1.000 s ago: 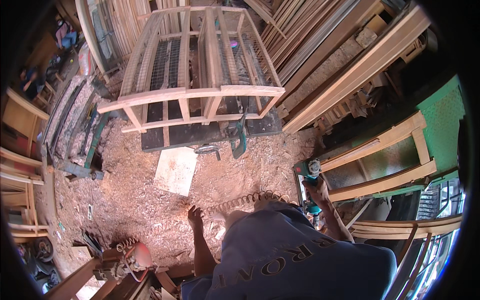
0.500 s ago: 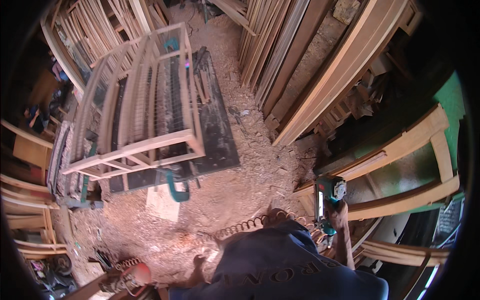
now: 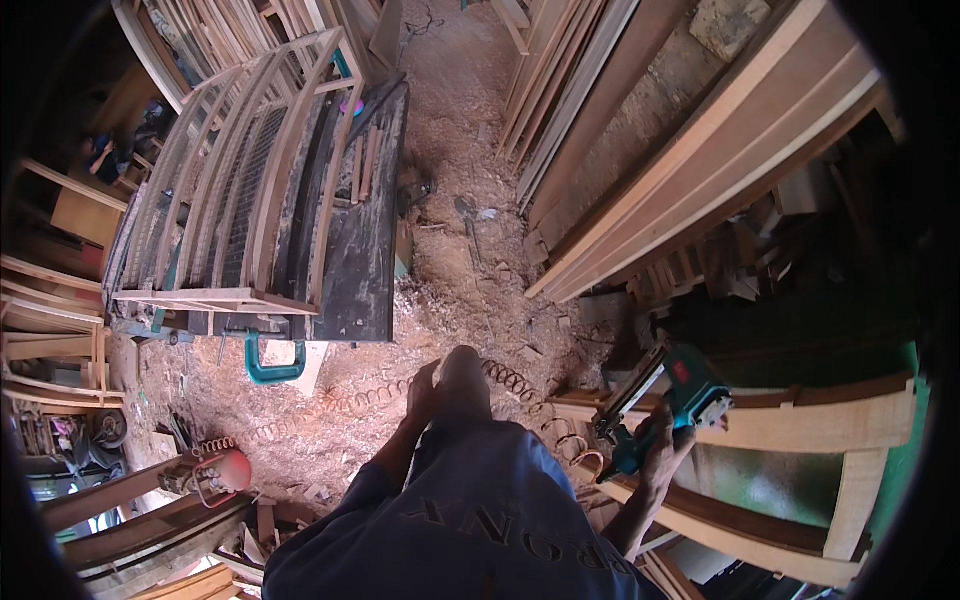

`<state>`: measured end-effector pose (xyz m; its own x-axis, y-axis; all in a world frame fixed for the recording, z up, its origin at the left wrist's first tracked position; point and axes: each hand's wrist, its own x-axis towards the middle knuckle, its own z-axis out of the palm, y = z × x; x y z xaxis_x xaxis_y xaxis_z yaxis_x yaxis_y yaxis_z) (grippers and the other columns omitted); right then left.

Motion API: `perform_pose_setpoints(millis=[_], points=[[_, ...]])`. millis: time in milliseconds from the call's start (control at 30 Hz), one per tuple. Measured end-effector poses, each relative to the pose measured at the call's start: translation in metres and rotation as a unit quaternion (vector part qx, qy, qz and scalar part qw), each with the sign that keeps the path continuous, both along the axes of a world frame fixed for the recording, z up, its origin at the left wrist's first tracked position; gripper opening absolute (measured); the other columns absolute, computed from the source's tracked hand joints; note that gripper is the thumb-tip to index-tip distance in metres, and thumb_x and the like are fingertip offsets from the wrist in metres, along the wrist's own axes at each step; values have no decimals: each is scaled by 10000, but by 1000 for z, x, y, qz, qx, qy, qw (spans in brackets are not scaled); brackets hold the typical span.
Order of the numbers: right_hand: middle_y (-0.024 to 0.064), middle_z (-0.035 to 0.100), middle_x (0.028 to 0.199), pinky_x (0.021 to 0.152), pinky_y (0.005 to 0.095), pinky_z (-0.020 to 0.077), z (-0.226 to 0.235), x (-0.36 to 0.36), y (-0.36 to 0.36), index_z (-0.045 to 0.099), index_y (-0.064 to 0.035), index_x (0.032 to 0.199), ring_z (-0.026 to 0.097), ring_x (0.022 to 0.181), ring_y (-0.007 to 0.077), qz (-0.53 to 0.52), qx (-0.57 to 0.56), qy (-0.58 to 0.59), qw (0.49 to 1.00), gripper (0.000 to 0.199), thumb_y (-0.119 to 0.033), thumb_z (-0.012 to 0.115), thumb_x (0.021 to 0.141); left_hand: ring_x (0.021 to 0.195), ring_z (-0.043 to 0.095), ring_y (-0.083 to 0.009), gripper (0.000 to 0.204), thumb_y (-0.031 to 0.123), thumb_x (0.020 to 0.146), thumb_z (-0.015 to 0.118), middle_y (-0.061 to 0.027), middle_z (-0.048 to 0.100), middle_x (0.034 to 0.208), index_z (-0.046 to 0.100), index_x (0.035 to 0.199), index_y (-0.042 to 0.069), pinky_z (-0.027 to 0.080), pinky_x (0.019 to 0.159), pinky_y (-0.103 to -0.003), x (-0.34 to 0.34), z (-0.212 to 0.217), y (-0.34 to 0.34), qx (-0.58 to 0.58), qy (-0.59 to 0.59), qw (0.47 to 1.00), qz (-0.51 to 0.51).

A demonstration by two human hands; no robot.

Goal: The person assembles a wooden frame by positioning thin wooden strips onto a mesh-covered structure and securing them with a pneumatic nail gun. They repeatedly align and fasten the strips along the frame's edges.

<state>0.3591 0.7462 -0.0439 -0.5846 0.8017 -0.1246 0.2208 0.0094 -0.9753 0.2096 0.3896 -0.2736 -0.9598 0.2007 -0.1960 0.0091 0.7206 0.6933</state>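
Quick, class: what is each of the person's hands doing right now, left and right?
Left hand: open, holding nothing, hanging beside the knee.
Right hand: closed around the grip of a teal, black-barrelled pneumatic nail gun.

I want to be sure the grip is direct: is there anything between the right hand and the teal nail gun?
Nothing visible. The right hand is wrapped directly around the grip of the teal nail gun, held beside the curved wooden frame. The coiled air hose trails off over the sawdust floor. The left hand hangs empty.
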Motion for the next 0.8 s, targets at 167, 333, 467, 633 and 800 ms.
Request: perform_pose_setpoints(millis=[167, 333, 467, 633, 800], points=[[35, 608, 733, 451, 286, 478, 0, -69, 31, 599, -54, 974, 584, 538, 131, -49, -69, 77, 993, 172, -197, 693, 975, 1105, 677, -385, 498, 146, 864, 670, -224, 694, 1168, 611, 1352, 62, 542, 922, -453, -76, 24, 96, 40, 19, 994, -104], [22, 612, 726, 441, 270, 427, -9, -161, 53, 605, -56, 975, 571, 520, 118, 93, -17, 18, 995, 188, -231, 672, 992, 1031, 664, -472, 417, 143, 828, 662, -268, 685, 1071, 714, 1241, 139, 535, 886, -531, -109, -96, 154, 89, -62, 991, -78], [20, 615, 749, 458, 279, 419, 13, -263, 56, 620, -49, 970, 570, 532, 111, 199, -33, -16, 979, 170, -215, 643, 1001, 1060, 668, -434, 398, 201, 846, 641, -241, 694, 1104, 704, 1227, 106, 529, 912, -522, -112, -152, 144, 73, -36, 990, -116], [33, 598, 734, 448, 293, 439, 53, -380, 31, 617, -45, 985, 576, 519, 134, 208, -133, -110, 963, 149, -187, 663, 985, 1060, 686, -380, 341, 286, 874, 664, -216, 706, 1120, 720, 1151, 96, 542, 902, -488, -119, -136, 93, 63, -56, 987, -139], [42, 575, 737, 441, 305, 440, 29, -463, -3, 599, -45, 1047, 576, 516, 145, 371, -101, -43, 922, 182, -192, 682, 979, 955, 729, -333, 329, 391, 879, 699, -159, 748, 1048, 726, 1058, 117, 565, 835, -464, -99, -70, 30, -30, -256, 963, -80]])
